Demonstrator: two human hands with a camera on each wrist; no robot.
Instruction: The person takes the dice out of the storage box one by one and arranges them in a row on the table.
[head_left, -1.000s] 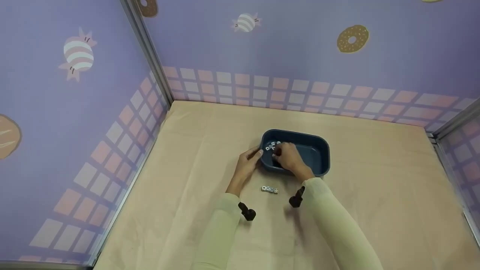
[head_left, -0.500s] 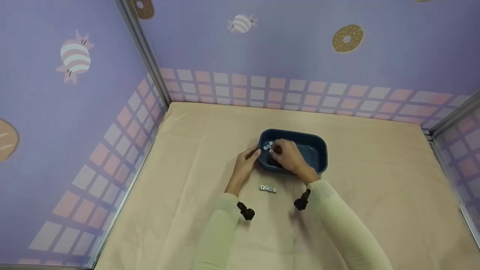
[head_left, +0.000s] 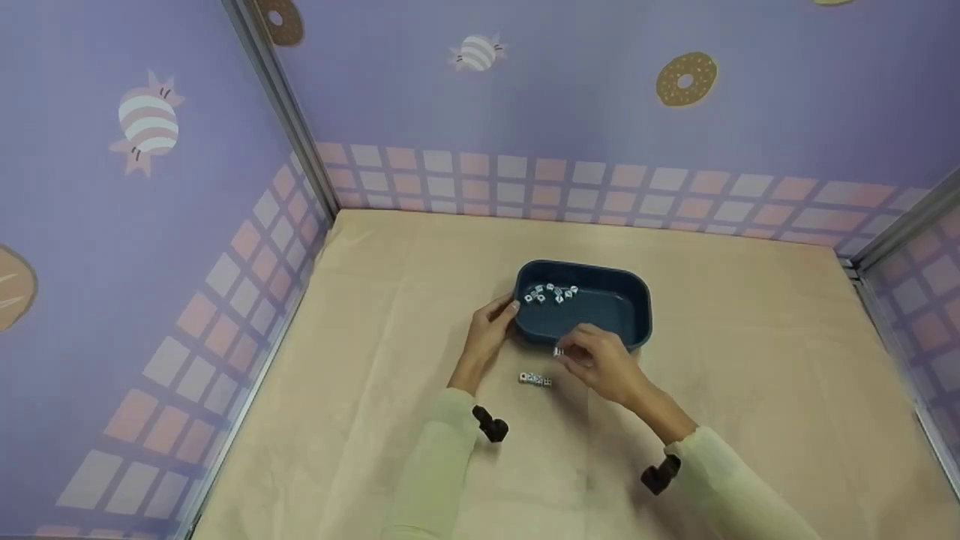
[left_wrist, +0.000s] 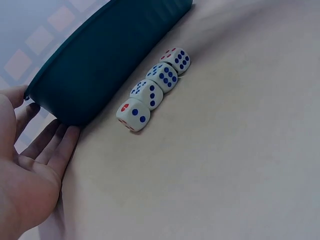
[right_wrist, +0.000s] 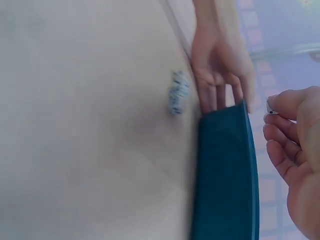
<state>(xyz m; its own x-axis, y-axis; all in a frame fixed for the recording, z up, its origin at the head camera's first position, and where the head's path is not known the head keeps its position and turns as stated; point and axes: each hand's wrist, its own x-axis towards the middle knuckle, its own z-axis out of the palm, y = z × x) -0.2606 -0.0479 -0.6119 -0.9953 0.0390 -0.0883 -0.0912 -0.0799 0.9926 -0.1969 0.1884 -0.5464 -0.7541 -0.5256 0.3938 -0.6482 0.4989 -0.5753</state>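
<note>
My right hand [head_left: 607, 367] pinches a small white die [head_left: 558, 351] between thumb and fingertips, just above the near rim of a dark blue plastic bin [head_left: 592, 326]. In the right wrist view only a corner of that die [right_wrist: 270, 106] shows at the fingertips. My left hand [head_left: 486, 337] rests against the bin's left end. In the left wrist view its thumb touches near the rim, and its other fingers [left_wrist: 65, 147] lie against the lower wall. A touching row of several dice [head_left: 535, 379] stands on the cloth in front of the bin.
Several loose dice [head_left: 558, 292] lie inside the bin towards its left and back. A beige cloth [head_left: 390, 360] covers the table. Purple patterned panels [head_left: 585, 90] with metal edges close off the back and sides.
My right hand has come out of the bin towards the near side with a die in its fingers, exposing the loose dice there. My left hand has stayed at the bin's end.
</note>
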